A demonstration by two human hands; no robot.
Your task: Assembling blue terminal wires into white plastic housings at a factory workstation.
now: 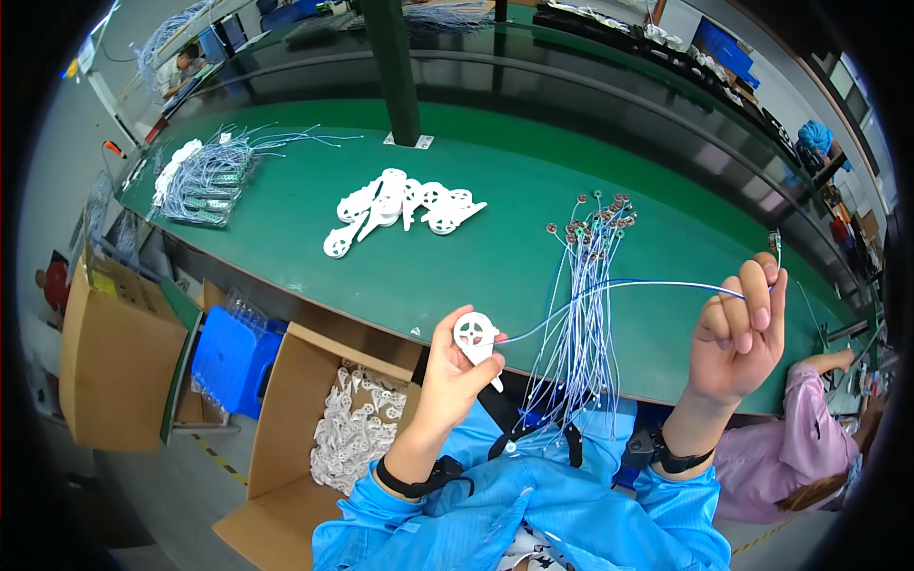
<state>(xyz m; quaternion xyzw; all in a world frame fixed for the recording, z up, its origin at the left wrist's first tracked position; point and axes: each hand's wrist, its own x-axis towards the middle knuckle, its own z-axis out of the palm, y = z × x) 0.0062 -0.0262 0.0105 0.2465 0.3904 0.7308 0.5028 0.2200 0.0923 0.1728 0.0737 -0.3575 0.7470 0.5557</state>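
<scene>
On the floor at the left, an open cardboard box [286,447] of white plastic parts sits within reach below the table [286,219] edge. The left hand [457,371] pinches a white round-headed plastic piece [476,338], tilted up so its hub faces the eyes. A blue-white wire [609,290] runs from that hub, drawn taut by the right hand [738,333], whose fingers are closed on its far end. Between the hands, a bundle of like wires [586,314] drapes over the table edge, beside a heap of white pieces [400,205].
</scene>
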